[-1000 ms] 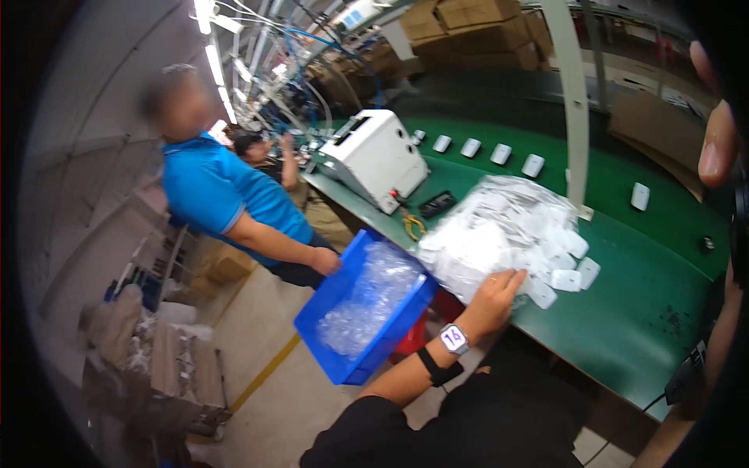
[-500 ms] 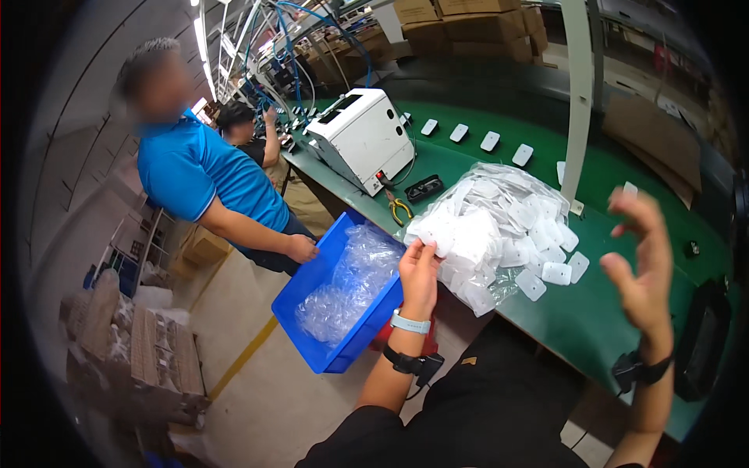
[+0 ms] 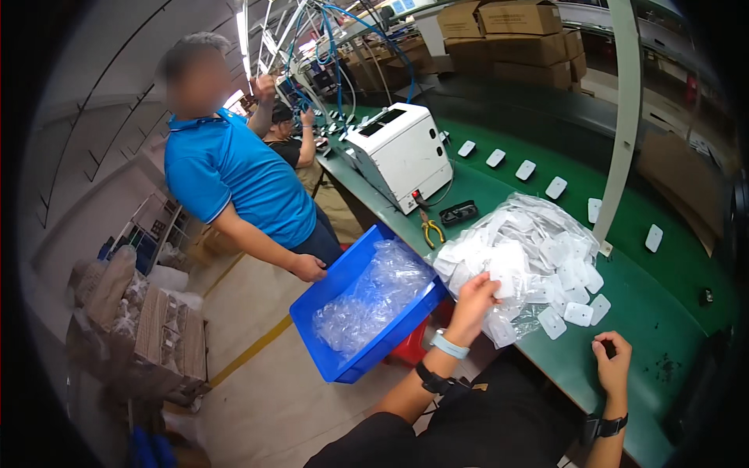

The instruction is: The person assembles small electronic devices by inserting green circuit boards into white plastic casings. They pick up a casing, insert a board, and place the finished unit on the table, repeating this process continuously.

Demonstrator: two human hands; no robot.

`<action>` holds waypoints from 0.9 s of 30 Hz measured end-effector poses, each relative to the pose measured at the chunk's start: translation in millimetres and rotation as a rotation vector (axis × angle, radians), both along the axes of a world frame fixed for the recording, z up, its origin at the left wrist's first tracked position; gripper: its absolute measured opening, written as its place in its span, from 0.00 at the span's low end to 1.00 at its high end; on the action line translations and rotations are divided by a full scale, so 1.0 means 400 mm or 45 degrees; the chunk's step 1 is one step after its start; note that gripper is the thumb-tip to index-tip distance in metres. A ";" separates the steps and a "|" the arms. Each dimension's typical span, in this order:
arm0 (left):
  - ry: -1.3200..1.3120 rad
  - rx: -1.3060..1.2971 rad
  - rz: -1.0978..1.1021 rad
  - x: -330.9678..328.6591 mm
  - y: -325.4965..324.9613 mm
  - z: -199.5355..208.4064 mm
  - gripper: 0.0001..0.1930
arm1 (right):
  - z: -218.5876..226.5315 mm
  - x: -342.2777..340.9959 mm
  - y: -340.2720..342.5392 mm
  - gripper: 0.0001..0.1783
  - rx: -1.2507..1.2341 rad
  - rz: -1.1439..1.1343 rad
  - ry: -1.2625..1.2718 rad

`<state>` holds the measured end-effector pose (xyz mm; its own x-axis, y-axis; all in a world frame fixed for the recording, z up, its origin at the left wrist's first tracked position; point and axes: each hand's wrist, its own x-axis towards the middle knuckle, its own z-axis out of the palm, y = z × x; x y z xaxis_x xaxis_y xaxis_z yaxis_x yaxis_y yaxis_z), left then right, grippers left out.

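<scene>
My left hand [image 3: 470,310] pinches a white plastic plate [image 3: 504,282], a flat rounded rectangle, at the near left side of a heap of similar plates [image 3: 538,234]. Clear plastic bagging lies over and under part of that heap. A few loose plates, such as one white plate [image 3: 577,314], lie at its near right edge. My right hand [image 3: 612,363] is above the green table, right of the loose plates. Its fingers curl in toward the thumb, and nothing shows in them.
White pieces [image 3: 556,187] sit in a row along the green belt beyond an upright post [image 3: 622,132]. Left of the heap are yellow-handled pliers [image 3: 431,230], a black case [image 3: 458,212] and a white machine [image 3: 402,156]. A person in blue [image 3: 242,179] stands beside a blue bin [image 3: 335,374] of clear plastic.
My right hand has drawn back from the belt toward me, its fingers going from spread to curled. My left hand still holds a plate, now nearer the heap's front. The view has shifted.
</scene>
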<state>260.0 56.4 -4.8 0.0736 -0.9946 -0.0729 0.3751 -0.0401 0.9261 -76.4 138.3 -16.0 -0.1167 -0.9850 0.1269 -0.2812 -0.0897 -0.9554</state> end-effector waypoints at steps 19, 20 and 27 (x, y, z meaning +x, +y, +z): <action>-0.304 -0.835 -1.020 -0.831 -0.116 -0.026 0.19 | 0.096 -0.307 -0.103 0.10 -0.279 -0.243 0.271; -0.267 -0.798 -0.933 -0.834 -0.095 -0.046 0.20 | 0.089 -0.318 -0.106 0.12 -0.256 -0.156 0.246; 0.129 0.185 -0.843 -0.822 -0.111 -0.009 0.20 | 0.137 -0.433 -0.052 0.06 -0.316 -0.761 0.263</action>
